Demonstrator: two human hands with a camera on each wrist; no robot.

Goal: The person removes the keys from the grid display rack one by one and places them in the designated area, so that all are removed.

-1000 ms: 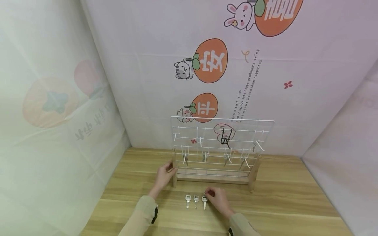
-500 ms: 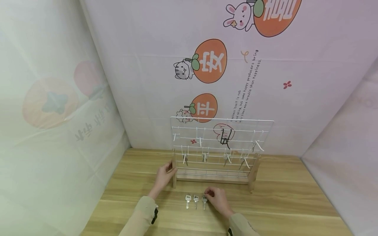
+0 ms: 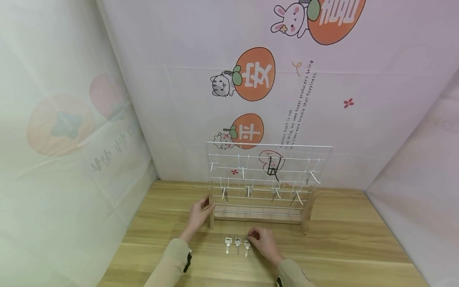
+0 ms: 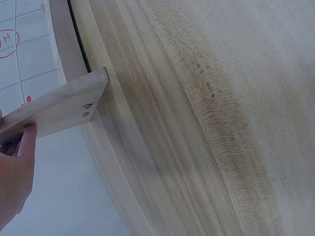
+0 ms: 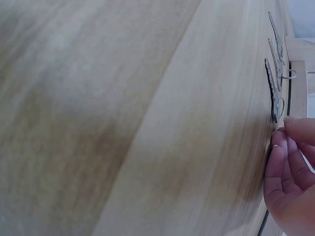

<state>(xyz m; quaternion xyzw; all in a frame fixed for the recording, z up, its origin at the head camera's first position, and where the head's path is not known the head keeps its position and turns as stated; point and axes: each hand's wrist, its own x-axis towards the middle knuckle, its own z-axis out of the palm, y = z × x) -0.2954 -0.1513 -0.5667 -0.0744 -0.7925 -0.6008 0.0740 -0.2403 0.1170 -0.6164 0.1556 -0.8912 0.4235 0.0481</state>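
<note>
Three silver keys lie in a row on the wooden table: a left key [image 3: 228, 244], a middle key [image 3: 238, 244] and a right key [image 3: 247, 247]. My right hand [image 3: 264, 244] pinches the right key at its ring end, thumb and fingertips drawn together close to the tabletop. In the right wrist view a small ring [image 5: 280, 108] stands up beside these fingertips. My left hand [image 3: 199, 214] grips the left wooden upright [image 4: 59, 105] of a white wire rack [image 3: 269, 145], thumb on the near side and fingers behind.
White hooks [image 3: 225, 193] on the rack carry several more keys [image 3: 275, 193], and a black hook [image 3: 273, 167] sits higher up. The right wooden upright [image 3: 309, 211] stands on the table [image 3: 351, 239]. White printed cloth [image 3: 172, 99] encloses the back and sides.
The right key has shifted slightly left and toward the person, and its shine has changed. My left hand keeps its grip on the upright.
</note>
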